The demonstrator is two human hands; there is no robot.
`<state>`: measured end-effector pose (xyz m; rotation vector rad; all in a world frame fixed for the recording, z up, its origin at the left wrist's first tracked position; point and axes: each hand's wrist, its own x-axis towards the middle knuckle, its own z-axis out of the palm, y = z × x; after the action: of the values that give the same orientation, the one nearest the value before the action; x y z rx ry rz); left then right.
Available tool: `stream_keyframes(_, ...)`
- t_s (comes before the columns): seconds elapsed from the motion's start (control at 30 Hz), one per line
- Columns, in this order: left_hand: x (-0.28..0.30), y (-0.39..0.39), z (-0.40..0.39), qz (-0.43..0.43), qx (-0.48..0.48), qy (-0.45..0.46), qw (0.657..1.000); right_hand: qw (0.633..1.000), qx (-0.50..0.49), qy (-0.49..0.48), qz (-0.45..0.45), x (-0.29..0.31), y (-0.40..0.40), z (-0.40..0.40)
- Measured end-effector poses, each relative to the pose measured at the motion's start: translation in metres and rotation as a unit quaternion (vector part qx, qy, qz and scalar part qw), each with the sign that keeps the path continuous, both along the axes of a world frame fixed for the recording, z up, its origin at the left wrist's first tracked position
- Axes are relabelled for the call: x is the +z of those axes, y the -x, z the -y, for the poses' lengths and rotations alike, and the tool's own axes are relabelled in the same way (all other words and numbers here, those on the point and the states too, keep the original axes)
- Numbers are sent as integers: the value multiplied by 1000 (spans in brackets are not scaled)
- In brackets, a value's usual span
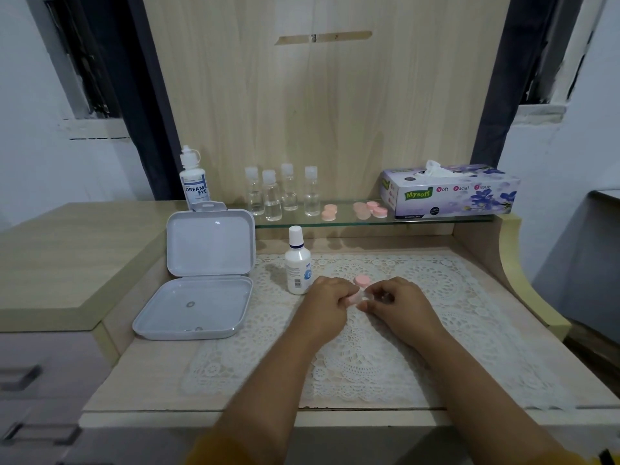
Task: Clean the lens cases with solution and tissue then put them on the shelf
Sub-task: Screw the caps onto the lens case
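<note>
My left hand [327, 303] grips a pink lens case [353, 298] over the lace mat. My right hand [396, 302] pinches a small piece of white tissue [365, 296] against that case. A pink cap [363, 281] lies on the mat just behind my fingers. The white solution bottle [298, 268] stands upright just left of my left hand. Several pink lens cases [370, 209] lie on the glass shelf [436, 220], with another pair [329, 212] to their left.
An open white plastic box [201, 290] sits at the left of the lace mat [385, 357]. On the shelf stand several clear small bottles [281, 193] and a purple tissue box [449, 191]. A Dream Eye bottle [194, 182] stands at the back left.
</note>
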<state>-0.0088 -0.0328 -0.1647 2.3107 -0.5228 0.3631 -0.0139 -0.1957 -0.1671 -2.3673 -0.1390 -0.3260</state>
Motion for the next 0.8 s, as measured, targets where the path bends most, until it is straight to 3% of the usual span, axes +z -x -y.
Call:
stream_keyframes(0.2,4,-1,0,-31,55,71,996,1000,1,2,4,1,0,0)
stream_keyframes(0.8,0,-4,0,-51,37,-12,998,1000,0,10,1,0,-2,0)
